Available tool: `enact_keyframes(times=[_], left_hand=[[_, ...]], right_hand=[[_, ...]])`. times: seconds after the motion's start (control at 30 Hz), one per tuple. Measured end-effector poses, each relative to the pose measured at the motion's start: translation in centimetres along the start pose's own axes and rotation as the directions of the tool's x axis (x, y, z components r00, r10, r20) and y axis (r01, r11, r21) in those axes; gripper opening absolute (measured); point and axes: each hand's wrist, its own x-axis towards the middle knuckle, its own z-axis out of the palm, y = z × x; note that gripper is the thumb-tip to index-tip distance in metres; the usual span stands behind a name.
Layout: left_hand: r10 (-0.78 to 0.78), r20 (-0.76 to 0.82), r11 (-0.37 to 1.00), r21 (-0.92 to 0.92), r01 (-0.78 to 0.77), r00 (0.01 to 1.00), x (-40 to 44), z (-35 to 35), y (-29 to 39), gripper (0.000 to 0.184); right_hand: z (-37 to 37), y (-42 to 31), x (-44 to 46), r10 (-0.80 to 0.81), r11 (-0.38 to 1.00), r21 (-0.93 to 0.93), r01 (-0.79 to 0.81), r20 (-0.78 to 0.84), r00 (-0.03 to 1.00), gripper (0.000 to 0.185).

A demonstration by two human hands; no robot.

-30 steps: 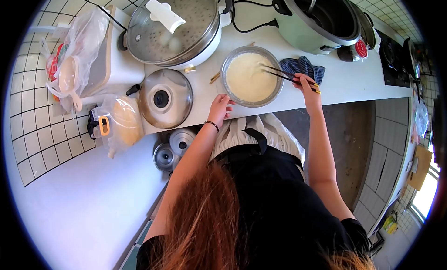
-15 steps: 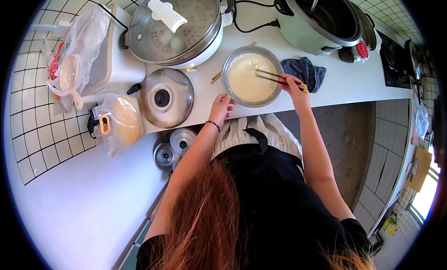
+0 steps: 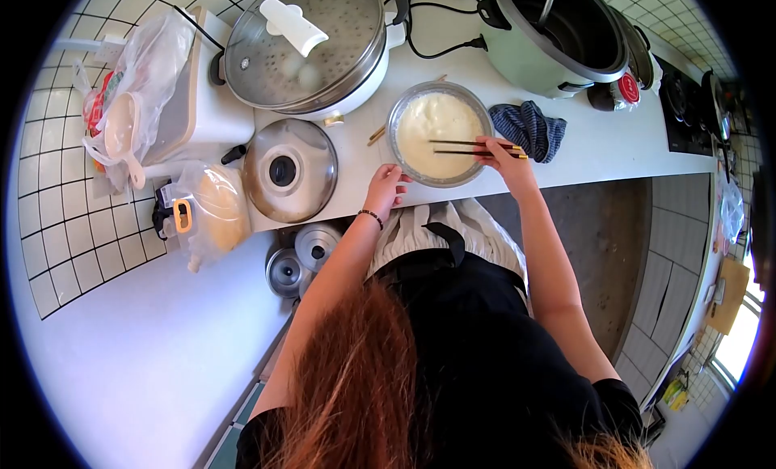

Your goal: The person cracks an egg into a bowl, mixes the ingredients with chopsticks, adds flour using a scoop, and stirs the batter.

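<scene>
1. The bowl [image 3: 436, 180] sits mid-worktop [image 3: 598, 151], close to the near edge and square in front of the person, likely so both arms can reach it without stretching. A pale mixture [image 3: 424, 117] lies well below its rim, which would leave room against spills.

2. From the right, the right hand [image 3: 503, 158] has its grip closed around two dark chopsticks [image 3: 457, 153], held back by their light-banded ends. That keeps the fingers at the rim while the thin ends reach over the mixture; I can't tell how deep the tips go.

3. The left hand [image 3: 388, 186] is at the bowl's near left edge, its grip loosely curled with fingers parted. It has no firm hold that I can see, nor can I tell whether it touches the rim; it seems placed to steady the bowl.

4. Just right of the bowl lies a crumpled blue cloth [image 3: 529, 132], probably handy for wiping.

5. Farther left stands a covered steamer [image 3: 347, 95]; a loose lid [image 3: 311, 178] lies knob-up nearer, perhaps to keep the knob easy to grab.

6. Far right, a green pot [image 3: 521, 61] stands uncovered, a handle leaning out of it.
</scene>
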Motion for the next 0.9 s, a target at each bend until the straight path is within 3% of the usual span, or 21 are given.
enact_keyframes(times=[0.13, 0.23, 0.33, 0.43, 0.57, 0.67, 0.77, 0.9], left_hand=[[-0.001, 0.0, 1.0, 0.014, 0.001, 1.0, 0.2, 0.0, -0.1, 0.017], [0.011, 0.01, 1.0, 0.014, -0.011, 1.0, 0.2, -0.1, -0.2, 0.017], [-0.001, -0.006, 1.0, 0.019, 0.001, 1.0, 0.4, -0.1, -0.4, 0.017], [0.015, 0.013, 1.0, -0.001, -0.015, 1.0, 0.4, -0.2, -0.4, 0.017], [0.004, 0.007, 1.0, 0.002, -0.004, 1.0, 0.4, -0.1, -0.4, 0.017], [0.009, 0.007, 1.0, -0.004, -0.009, 1.0, 0.3, -0.2, -0.3, 0.017], [-0.002, 0.003, 1.0, -0.007, 0.002, 1.0, 0.2, 0.0, -0.1, 0.016], [0.004, 0.006, 1.0, -0.019, -0.004, 1.0, 0.1, -0.1, -0.2, 0.016]], right_hand=[[0.0, 0.5, 0.3, -0.155, 0.984, 0.064, 0.169, -0.179, 0.972, 0.029], [0.1, 0.0, -0.3, -0.006, 1.0, -0.003, 0.006, -0.001, 1.0, 0.029], [0.0, 0.7, 0.1, -0.178, 0.971, 0.128, 0.2, -0.165, 0.97, 0.029], [-0.4, 0.5, -0.1, -0.039, 0.999, 0.027, 0.04, -0.031, 0.999, 0.029], [-0.5, 0.6, 0.0, -0.168, 0.979, 0.082, 0.185, -0.18, 0.969, 0.028], [-0.8, 0.3, -0.3, -0.004, 1.0, -0.006, 0.004, -0.027, 1.0, 0.028], [-0.4, 0.1, -0.5, -0.147, 0.977, 0.132, 0.165, -0.14, 0.979, 0.027], [-0.6, 0.1, -0.8, -0.034, 0.999, -0.015, 0.033, -0.071, 0.997, 0.027]])
